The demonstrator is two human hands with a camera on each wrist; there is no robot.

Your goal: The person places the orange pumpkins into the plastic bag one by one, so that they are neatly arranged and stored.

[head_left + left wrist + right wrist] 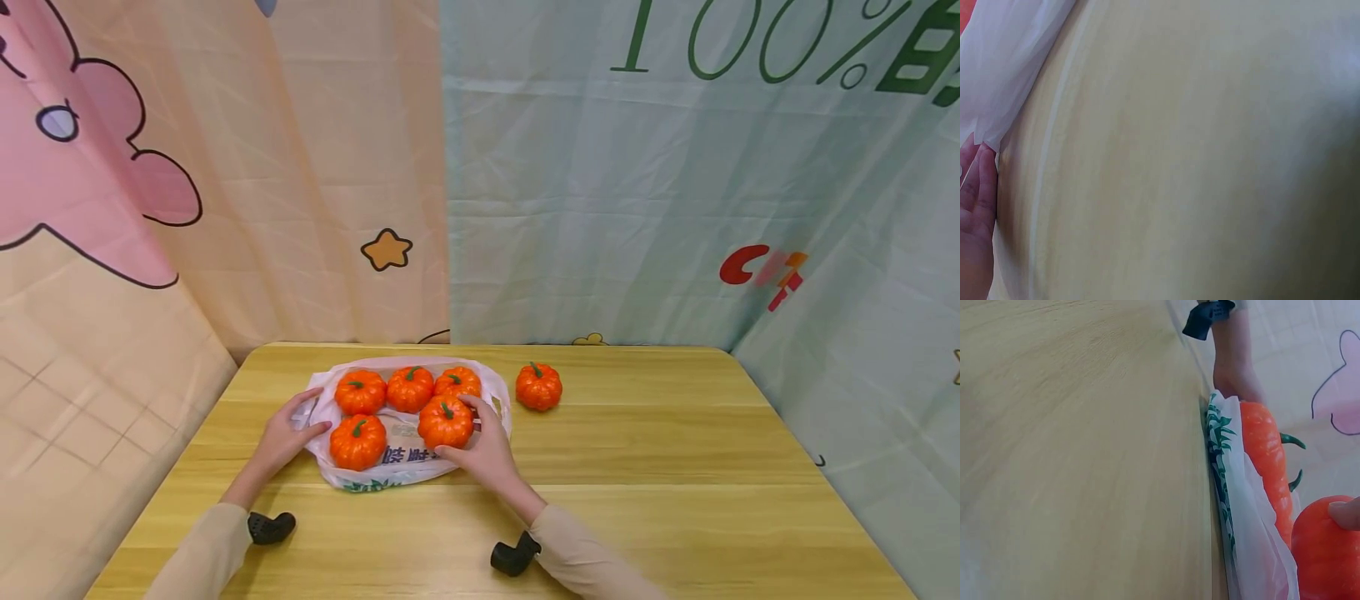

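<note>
A white plastic bag (408, 479) lies spread on the table with several small orange pumpkins on it, such as one pumpkin (358, 442) at its front left. My left hand (281, 435) holds the bag's left edge, its thumb pointing toward that front pumpkin. In the left wrist view, fingers (986, 181) meet a corner of the plastic. My right hand (491, 450) grips another pumpkin (444, 423) between thumb and fingers, over the bag's right part. The right wrist view shows a fingertip (1346, 512) pressed on this pumpkin. Whether it touches the bag beneath, I cannot tell.
A separate pumpkin (538, 387) stands on the wooden table (675, 467), just right of the bag. Printed curtains (585, 208) hang behind the table and along its sides. Black wrist devices (272, 528) sit at both sleeves.
</note>
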